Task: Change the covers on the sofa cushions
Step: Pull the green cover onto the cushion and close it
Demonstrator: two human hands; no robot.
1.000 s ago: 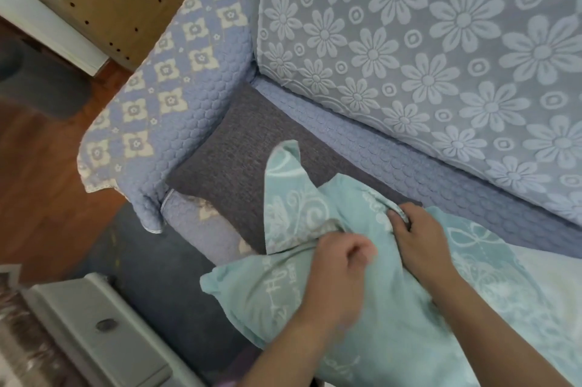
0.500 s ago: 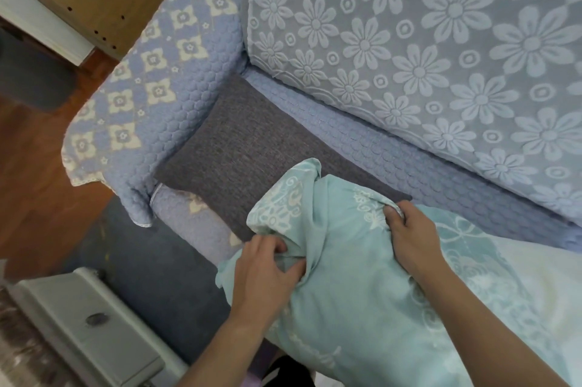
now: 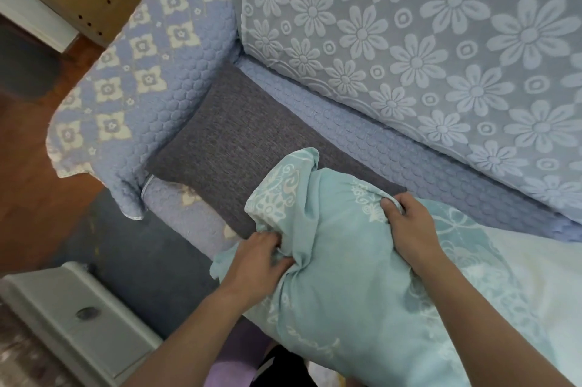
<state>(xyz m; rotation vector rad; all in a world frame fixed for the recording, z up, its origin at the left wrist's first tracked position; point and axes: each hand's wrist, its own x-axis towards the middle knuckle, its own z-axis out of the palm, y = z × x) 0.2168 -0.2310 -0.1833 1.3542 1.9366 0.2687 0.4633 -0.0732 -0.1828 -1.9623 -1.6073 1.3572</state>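
A cushion in a pale teal patterned cover [image 3: 346,260] lies across the front of the sofa seat, its loose end bunched up toward the left. My left hand [image 3: 261,263] grips a fold of that cover at the near left edge. On the cover's far side, my right hand [image 3: 409,226] pinches the fabric with curled fingers. Beneath and behind the teal cushion sits a dark grey cushion [image 3: 226,147], flat on the seat beside the armrest.
The sofa has a blue quilted armrest cover [image 3: 141,81] at left and a flowered blue backrest throw [image 3: 425,40]. A pale grey drawer unit [image 3: 72,317] stands at lower left on a dark rug. Wooden floor and a pegboard panel lie beyond the armrest.
My left hand has shifted left and down along the cover, taking a new hold at the near edge. The cover's upright flap has folded down into a bunch. My right hand has kept its hold.
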